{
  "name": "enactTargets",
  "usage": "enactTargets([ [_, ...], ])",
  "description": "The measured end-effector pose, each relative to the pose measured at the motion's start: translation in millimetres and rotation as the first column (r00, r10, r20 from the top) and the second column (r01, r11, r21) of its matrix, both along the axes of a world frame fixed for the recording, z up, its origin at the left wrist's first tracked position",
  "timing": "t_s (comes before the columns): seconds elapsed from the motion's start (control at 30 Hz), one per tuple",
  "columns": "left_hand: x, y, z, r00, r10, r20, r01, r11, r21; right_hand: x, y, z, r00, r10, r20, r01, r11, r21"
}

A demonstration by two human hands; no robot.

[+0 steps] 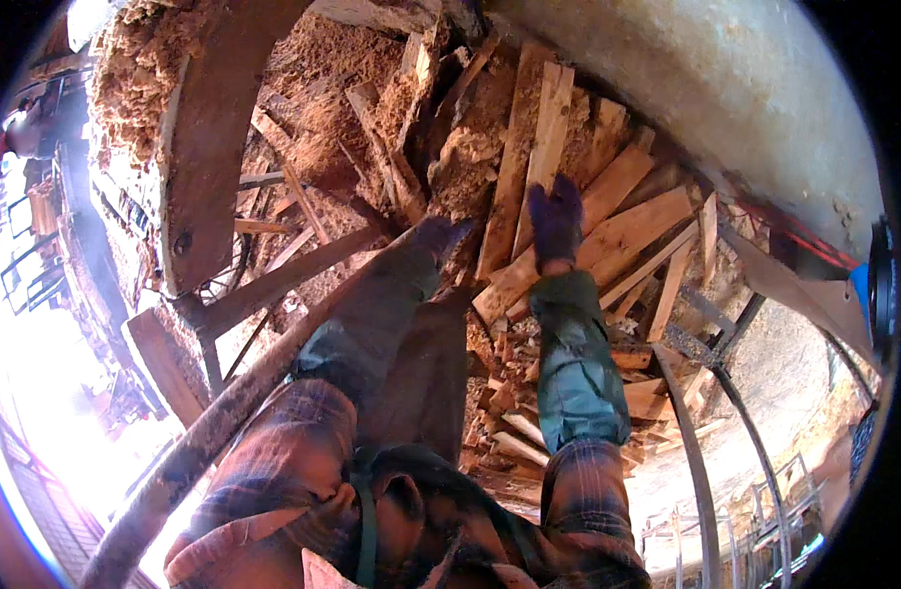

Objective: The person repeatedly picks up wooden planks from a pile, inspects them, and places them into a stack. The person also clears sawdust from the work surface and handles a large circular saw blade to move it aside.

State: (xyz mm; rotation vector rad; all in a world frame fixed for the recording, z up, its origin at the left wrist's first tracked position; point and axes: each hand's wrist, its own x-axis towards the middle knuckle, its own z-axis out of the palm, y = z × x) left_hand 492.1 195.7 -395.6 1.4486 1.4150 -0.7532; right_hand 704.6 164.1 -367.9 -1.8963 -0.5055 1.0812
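Wooden planks point(635, 228): bare, matt, rough-grained. Sawdust point(136, 83): loose, coarse, matt. Wall point(755, 108): mottled, dull. Sleeve cover point(580, 388): thin, creased, slight sheen, cloth or plastic unclear. Plaid shirt point(583, 486): soft matt cloth. Gloves point(558, 218): dark, matt. Long rail point(225, 422): rough, scuffed, material unclear. Curved bar point(750, 432): dark, dull, metal-looking.

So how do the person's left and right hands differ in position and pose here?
The right hand reaches higher in the picture than the left hand. The right's fingers point up over planks; the left's seem to point rightward, near the long bar. Both look dark purple.
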Motion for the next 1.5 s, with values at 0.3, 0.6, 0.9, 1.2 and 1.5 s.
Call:
enactTargets([
  [0.3, -24.7, -34.5, 12.1, -0.185, 0.710, 0.679, -0.970, -0.019, -0.244, -42.6, 235.1, -10.5, 0.946, 0.290, 0.144, -0.293, 0.956, 0.001],
  [0.6, -34.4, -50.7, -13.3, 0.230, 0.474, 0.850, -0.961, 0.246, 0.123, -81.8, 152.1, 11.9, 0.925, 0.326, 0.194, -0.350, 0.930, 0.109],
  [0.9, -25.2, -23.9, 8.4, 0.070, 0.903, 0.424, -0.882, 0.255, -0.397, -51.2, 47.5, 143.4, 0.957, 0.075, 0.281, -0.193, 0.886, 0.421],
  [1.2, 36.3, -82.3, 123.8, -0.232, 0.783, 0.577, -0.424, 0.452, -0.785, -118.1, -168.8, 223.0, 0.843, -0.471, -0.261, 0.538, 0.724, 0.431],
  [1.5, 6.7, -281.1, 166.7, 0.140, 0.622, 0.770, -0.464, 0.729, -0.504, -201.4, -400.4, 215.6, 0.265, -0.413, -0.871, 0.702, 0.703, -0.119],
])
